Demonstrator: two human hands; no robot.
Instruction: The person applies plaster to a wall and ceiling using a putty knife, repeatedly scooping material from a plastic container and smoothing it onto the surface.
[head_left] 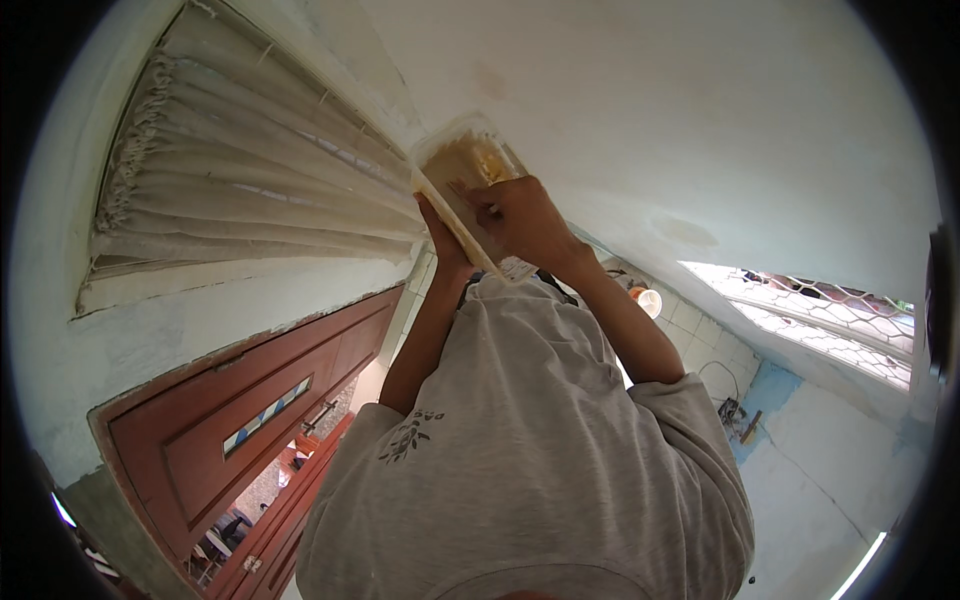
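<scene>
A rectangular see-through plastic container (462, 122) is held up in front of my chest, tilted. My left hand (446, 240) grips its left side, with the thumb along the outer wall. Inside, the container looks brownish, and a yellow-orange patch (489, 160) shows toward its far right; I cannot tell what it is. My right hand (522, 216) reaches over the right wall into the container. Its fingers are curled together, and whatever they pinch is too small or hidden to name.
To the left are a curtained window (260, 150) and a red-brown door (190, 440) standing ajar. A pale wall (680, 120) rises close ahead. On the right, a white-and-orange cup (648, 301) stands by tiles, below a wire-mesh opening (820, 310).
</scene>
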